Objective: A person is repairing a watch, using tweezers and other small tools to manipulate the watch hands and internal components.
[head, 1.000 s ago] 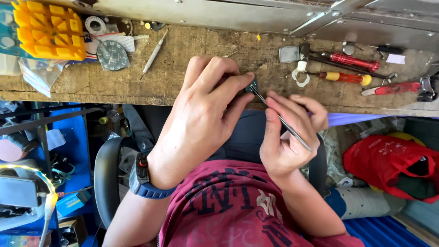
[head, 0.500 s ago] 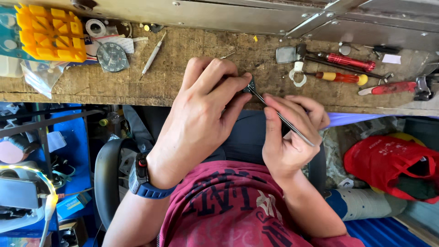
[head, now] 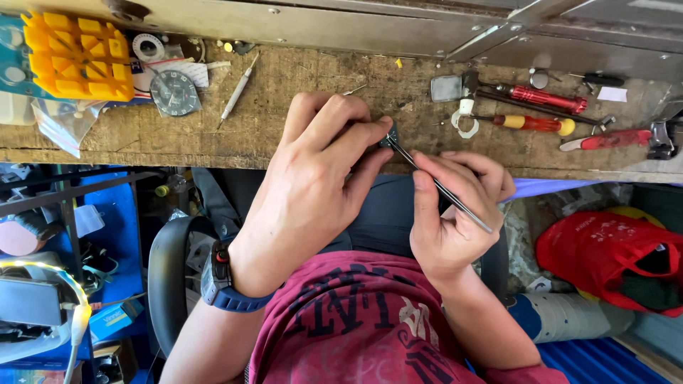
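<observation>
Against worn wood, slim steel tweezers (head: 437, 186)

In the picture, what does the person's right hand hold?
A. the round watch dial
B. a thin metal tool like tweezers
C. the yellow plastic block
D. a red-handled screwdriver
B: the right hand grips a thin metal tool whose tip meets the small dark part pinched in the left hand; the red-handled screwdrivers, yellow block and watch dial lie untouched on the wooden bench.
</observation>
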